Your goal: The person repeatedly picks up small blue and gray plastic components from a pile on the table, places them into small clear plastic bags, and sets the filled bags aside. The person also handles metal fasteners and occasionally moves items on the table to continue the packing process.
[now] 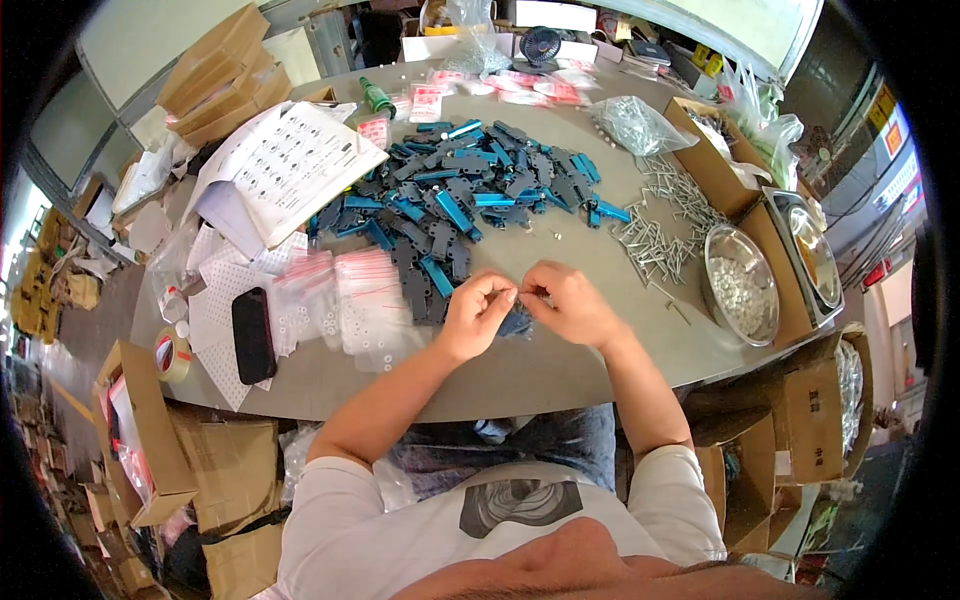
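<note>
Over the near middle of the table, my left hand (478,312) and my right hand (567,303) meet with fingertips pinched together. Between and just below them shows a small bluish plastic bag (515,323) with something dark in it; the fingers partly hide it. Both hands appear closed on its upper edge. Just beyond lies a big heap of dark grey and blue plastic hinge-like parts (440,200). To the left of my left hand are stacks of clear zip bags with red seal lines (365,290).
Loose screws (665,215) spread at the right, beside a metal bowl of small white pieces (742,285) and a cardboard box (720,160). A phone (253,335), tape roll (173,357) and printed sheets (300,170) lie left. A small fan (540,47) stands at the back.
</note>
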Available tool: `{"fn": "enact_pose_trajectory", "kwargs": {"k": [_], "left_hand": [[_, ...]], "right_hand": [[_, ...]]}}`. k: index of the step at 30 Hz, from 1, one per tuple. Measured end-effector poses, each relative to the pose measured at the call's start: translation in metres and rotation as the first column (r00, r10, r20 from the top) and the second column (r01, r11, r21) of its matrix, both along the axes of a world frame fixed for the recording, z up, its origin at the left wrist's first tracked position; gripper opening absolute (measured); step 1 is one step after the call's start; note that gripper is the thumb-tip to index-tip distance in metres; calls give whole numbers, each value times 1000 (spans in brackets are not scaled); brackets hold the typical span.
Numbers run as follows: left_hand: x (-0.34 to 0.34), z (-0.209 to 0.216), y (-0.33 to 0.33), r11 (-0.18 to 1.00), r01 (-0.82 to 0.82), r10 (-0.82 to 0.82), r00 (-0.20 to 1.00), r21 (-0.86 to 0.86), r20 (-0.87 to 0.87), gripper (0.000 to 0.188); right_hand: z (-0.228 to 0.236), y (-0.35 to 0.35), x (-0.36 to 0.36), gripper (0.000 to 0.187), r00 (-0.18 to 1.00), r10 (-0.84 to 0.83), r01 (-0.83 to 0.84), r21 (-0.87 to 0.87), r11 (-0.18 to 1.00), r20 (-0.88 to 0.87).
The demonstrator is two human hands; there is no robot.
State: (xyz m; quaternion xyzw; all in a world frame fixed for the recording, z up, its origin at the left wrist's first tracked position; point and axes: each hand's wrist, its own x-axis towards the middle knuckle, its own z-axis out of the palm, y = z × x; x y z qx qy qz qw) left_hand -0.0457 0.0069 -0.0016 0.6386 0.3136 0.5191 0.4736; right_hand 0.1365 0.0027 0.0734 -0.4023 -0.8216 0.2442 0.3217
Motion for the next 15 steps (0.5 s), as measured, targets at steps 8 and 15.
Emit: {"fn": "enact_pose_trajectory", "kwargs": {"k": [8, 15], "left_hand": [[-4, 15, -5, 998, -15, 12, 999, -60, -53, 14], [4, 21, -11, 986, -72, 101, 975, 149, -196, 10]], "right_hand": [[-1, -5, 2, 13, 997, -17, 10, -98, 995, -79], [-10, -16, 10, 12, 1000, -20, 17, 144, 989, 21]]}}
